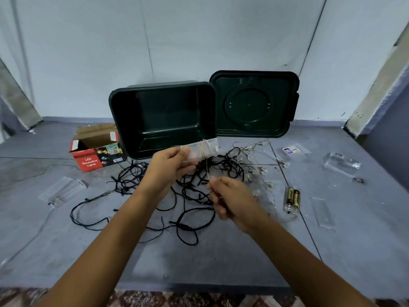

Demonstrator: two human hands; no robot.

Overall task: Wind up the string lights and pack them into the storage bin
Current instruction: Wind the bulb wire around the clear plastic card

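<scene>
1. My left grip holds a clear rectangular plastic case by its left end, with the thumb on top and the fingers curled beneath. The case is raised above the grey table, roughly level, in front of the near rim of the bin. Several turns of thin pale wire wrap its middle.

2. My right grip pinches this wire between thumb and forefinger, at 5 o'clock from the case. The other fingers are curled in. The wire runs almost straight down from the case to the pinch.

3. A tangle of black-corded string lights lies loose on the table beneath both grips, outside the bin. Its loops trail toward 7 o'clock.

4. A strand of clear round bulbs lies at 3 o'clock of the tangle, touching it.

5. The dark green rectangular plastic storage bin stands at 12 o'clock with its mouth in view. Its dark green lid leans on the wall at 1 o'clock, touching the bin's right side.

6. A red cardboard box, flaps up, sits at 10 o'clock, just beside the bin. Two batteries in a clear holder lie at 4 o'clock.
</scene>
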